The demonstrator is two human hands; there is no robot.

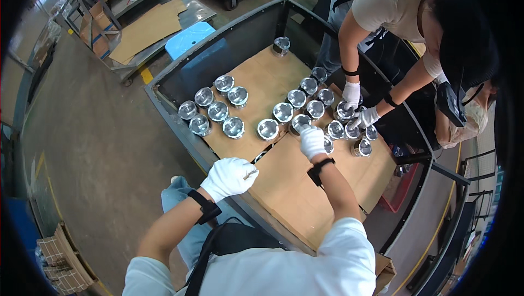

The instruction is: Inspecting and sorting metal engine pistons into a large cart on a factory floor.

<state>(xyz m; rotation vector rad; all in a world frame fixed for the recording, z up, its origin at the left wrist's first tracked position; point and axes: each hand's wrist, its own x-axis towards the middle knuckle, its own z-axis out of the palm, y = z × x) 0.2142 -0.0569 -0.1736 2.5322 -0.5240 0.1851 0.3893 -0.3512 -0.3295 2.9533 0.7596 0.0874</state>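
Observation:
White-gloved, my right hand (313, 142) reaches over the cardboard and grips the near side of a shiny, round, cup-like metal part (299, 122). Its fingertips are partly hidden by the glove. My left hand (229, 179), also gloved, hovers over the near edge of the bin with its fingers curled in; nothing shows in it. Around the gripped part stand several like it, among them one metal part (268, 129) to its left and another metal part (315, 109) beyond it. A separate group of metal parts (218, 111) stands farther left.
A dark metal-framed bin (180, 126) surrounds the cardboard sheets (295, 187). Across it, a co-worker's two gloved hands (352, 95) handle parts on the right. A blue stool (188, 39) stands outside the far left side. A red crate (404, 189) lies at the right.

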